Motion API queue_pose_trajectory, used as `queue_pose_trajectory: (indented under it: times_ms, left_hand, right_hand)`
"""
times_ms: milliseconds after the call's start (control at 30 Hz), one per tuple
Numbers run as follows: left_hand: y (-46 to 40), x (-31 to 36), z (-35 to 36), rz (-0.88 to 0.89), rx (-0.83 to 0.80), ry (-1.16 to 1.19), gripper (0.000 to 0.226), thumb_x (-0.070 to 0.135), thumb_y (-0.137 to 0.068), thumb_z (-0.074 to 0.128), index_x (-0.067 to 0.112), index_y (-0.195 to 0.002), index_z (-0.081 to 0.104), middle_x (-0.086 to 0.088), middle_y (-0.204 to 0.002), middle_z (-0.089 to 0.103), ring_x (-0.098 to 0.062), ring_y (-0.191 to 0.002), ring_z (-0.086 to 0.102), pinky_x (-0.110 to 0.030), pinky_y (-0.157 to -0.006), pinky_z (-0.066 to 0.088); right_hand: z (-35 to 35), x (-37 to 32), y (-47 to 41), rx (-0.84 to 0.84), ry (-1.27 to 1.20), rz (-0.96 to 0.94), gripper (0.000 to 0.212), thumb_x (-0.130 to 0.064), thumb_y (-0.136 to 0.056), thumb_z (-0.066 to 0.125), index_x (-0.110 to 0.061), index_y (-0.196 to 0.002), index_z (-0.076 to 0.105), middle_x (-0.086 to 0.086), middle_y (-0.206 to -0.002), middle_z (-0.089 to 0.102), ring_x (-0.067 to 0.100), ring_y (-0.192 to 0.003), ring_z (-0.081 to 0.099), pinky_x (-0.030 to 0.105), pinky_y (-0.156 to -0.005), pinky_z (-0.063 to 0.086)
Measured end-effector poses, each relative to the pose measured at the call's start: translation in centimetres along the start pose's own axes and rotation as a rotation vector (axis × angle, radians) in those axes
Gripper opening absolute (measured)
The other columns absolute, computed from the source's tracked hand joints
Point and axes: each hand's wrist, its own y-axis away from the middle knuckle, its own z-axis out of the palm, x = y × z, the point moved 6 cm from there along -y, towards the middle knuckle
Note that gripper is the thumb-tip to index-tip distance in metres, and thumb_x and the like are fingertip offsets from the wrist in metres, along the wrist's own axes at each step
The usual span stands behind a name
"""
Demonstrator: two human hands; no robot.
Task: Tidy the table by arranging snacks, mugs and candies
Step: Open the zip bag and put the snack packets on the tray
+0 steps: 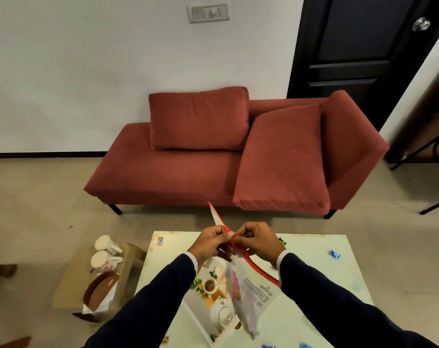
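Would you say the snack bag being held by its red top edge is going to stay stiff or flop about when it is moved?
Probably floppy: the snack bag hangs limp and creased below both hands, left hand and right hand pinching its top. It seems light, since fingertip pinches carry it. Its glossy film may be slippery.

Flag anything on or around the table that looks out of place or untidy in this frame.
Wrapped candies lie scattered across the table: a blue candy near the right edge, a yellow candy at the far left corner. Two mugs lie tipped on their sides on the low stool.
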Motion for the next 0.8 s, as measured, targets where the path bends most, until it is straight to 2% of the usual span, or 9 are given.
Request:
queue_pose_trajectory:
  times_ms: [100, 200, 267, 400, 533, 600, 667, 733, 800]
  left_hand:
    - [-0.2, 0.4, -1.7, -0.003, 0.069, -0.106, 0.02, 0.008, -0.098, 0.058, 0.005, -0.079, 0.059, -0.013, -0.064, 0.065, -0.021, -0.052, 0.062, -0.035, -0.053, 0.057]
    - [-0.2, 0.4, -6.1, -0.036, 0.278, -0.249, 0.02, 0.003, -0.093, 0.057, 0.004, -0.073, 0.055, -0.012, -0.056, 0.064, -0.021, -0.045, 0.058, -0.038, -0.051, 0.054]
    - [0.4, 0.1, -9.6, -0.065, 0.381, -0.343, 0.019, 0.003, -0.091, 0.061, 0.004, -0.073, 0.054, -0.011, -0.057, 0.068, -0.022, -0.047, 0.06, -0.037, -0.051, 0.055]
    - [0.7, 0.3, -11.0, -0.045, 0.348, -0.497, 0.027, 0.0, -0.086, 0.064, 0.01, -0.066, 0.048, -0.008, -0.057, 0.069, -0.017, -0.053, 0.068, -0.034, -0.051, 0.056]
    - [0.7, 1.9, -11.3, 0.021, 0.452, -0.417, 0.034, -0.002, -0.086, 0.064, 0.011, -0.062, 0.043, -0.005, -0.051, 0.066, -0.021, -0.053, 0.067, -0.034, -0.049, 0.056]
    - [0.7, 2.3, -11.6, 0.047, 0.458, -0.347, 0.034, -0.002, -0.088, 0.063, 0.01, -0.062, 0.045, -0.008, -0.052, 0.068, -0.022, -0.054, 0.07, -0.037, -0.053, 0.059]
    - [0.7, 2.9, -10.7, 0.097, 0.432, -0.297, 0.034, -0.004, -0.089, 0.063, 0.009, -0.062, 0.046, -0.007, -0.051, 0.066, -0.022, -0.053, 0.07, -0.042, -0.058, 0.061]
    - [0.8, 3.6, -9.4, 0.162, 0.414, -0.273, 0.035, -0.005, -0.087, 0.064, 0.01, -0.061, 0.046, -0.002, -0.049, 0.062, -0.021, -0.051, 0.067, -0.041, -0.06, 0.06]
    - [0.8, 4.4, -8.1, 0.222, 0.405, -0.244, 0.037, -0.005, -0.086, 0.064, 0.013, -0.06, 0.045, 0.002, -0.048, 0.058, -0.018, -0.05, 0.063, -0.039, -0.062, 0.059]
  right_hand:
    - [-1.8, -0.1, -1.0, 0.003, 0.028, 0.026, 0.01, -0.01, -0.087, 0.074, -0.004, -0.088, 0.067, 0.012, -0.075, 0.078, 0.027, -0.068, 0.077, 0.035, -0.057, 0.062]
    - [-6.9, -0.2, -2.3, 0.179, 0.183, 0.014, 0.005, 0.0, -0.083, 0.071, -0.002, -0.085, 0.067, 0.019, -0.077, 0.075, 0.033, -0.064, 0.074, 0.05, -0.061, 0.063]
    - [-10.8, 0.3, -2.7, 0.276, 0.268, 0.029, 0.005, 0.004, -0.083, 0.07, 0.001, -0.086, 0.069, 0.023, -0.082, 0.074, 0.037, -0.07, 0.074, 0.054, -0.069, 0.062]
    - [-12.3, 0.7, -3.1, 0.261, 0.422, -0.005, 0.015, 0.01, -0.081, 0.068, -0.004, -0.076, 0.067, 0.018, -0.077, 0.074, 0.035, -0.07, 0.075, 0.051, -0.069, 0.063]
    - [-12.2, -0.3, -3.7, 0.328, 0.373, -0.024, 0.024, 0.011, -0.083, 0.066, -0.01, -0.071, 0.062, 0.025, -0.082, 0.073, 0.034, -0.062, 0.074, 0.045, -0.057, 0.064]
    - [-12.3, -0.9, -3.7, 0.326, 0.349, -0.01, 0.017, 0.008, -0.082, 0.067, -0.008, -0.079, 0.065, 0.024, -0.089, 0.073, 0.037, -0.074, 0.074, 0.046, -0.065, 0.064]
    - [-11.4, -2.3, -2.9, 0.313, 0.514, -0.089, 0.019, 0.0, -0.081, 0.07, -0.009, -0.097, 0.067, 0.013, -0.103, 0.072, 0.033, -0.095, 0.07, 0.043, -0.084, 0.059]
    - [-9.1, -4.9, -1.4, 0.342, 0.698, -0.329, 0.03, -0.016, -0.08, 0.076, -0.014, -0.108, 0.066, 0.005, -0.111, 0.064, 0.028, -0.104, 0.059, 0.04, -0.092, 0.049]
    - [-5.7, -7.4, 0.6, 0.235, 0.675, -0.566, 0.033, -0.04, -0.083, 0.073, -0.02, -0.109, 0.066, -0.002, -0.107, 0.062, 0.02, -0.099, 0.057, 0.035, -0.089, 0.047]
